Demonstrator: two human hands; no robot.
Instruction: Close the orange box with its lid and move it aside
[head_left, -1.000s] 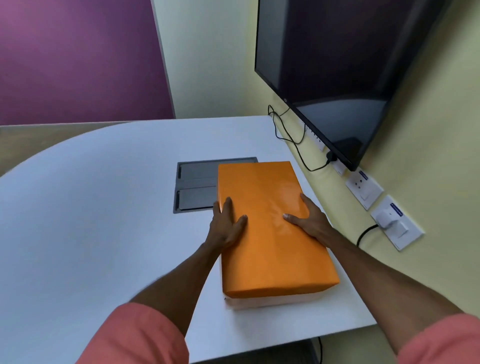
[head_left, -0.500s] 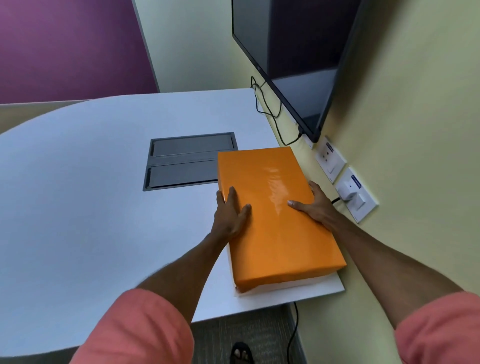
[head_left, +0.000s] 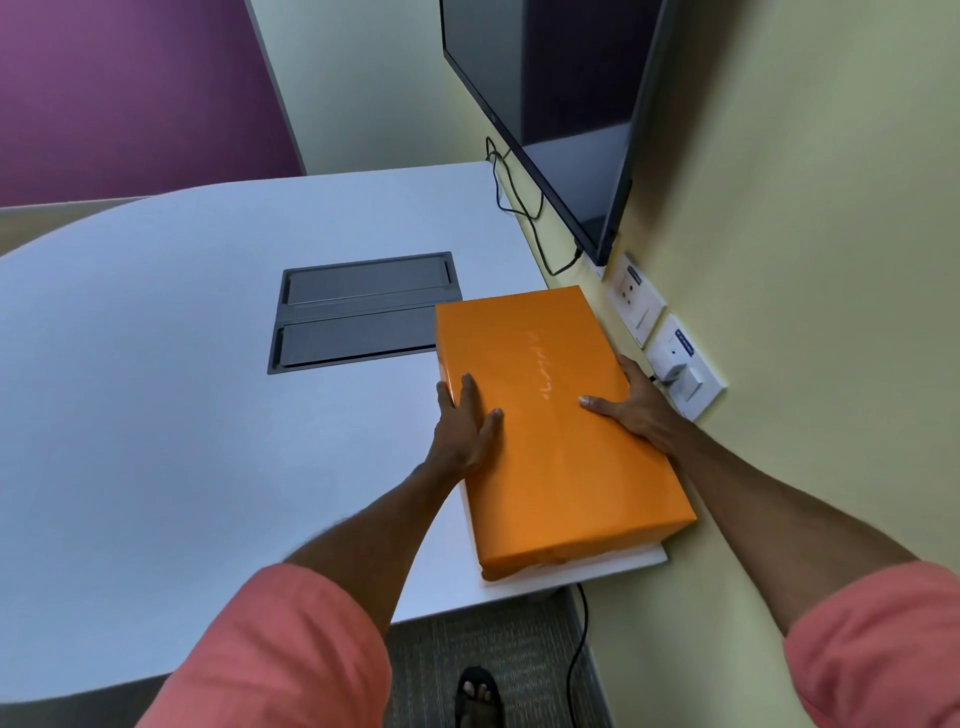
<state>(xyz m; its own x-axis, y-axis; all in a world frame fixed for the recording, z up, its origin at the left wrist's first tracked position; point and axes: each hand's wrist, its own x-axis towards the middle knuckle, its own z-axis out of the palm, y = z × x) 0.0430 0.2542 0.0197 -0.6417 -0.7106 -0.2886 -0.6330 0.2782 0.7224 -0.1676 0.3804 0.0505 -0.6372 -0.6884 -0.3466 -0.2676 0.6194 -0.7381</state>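
Note:
The orange box lies on the white table at its right front corner, close to the yellow wall. Its orange lid sits on top and covers it; a thin pale strip of the base shows under the near end. My left hand presses flat on the lid's left edge, fingers spread. On the right edge rests my right hand, thumb on top and fingers down the side next to the wall. Both hands hold the box between them.
A grey flip-up cable hatch is set into the table just left of the box's far end. Wall sockets and a black screen with hanging cables are on the right wall. A sandalled foot shows below the table edge.
The box has slid to the right and towards the wall, off the cable hatch, with both hands staying on its sides. The camera view has also swung right.

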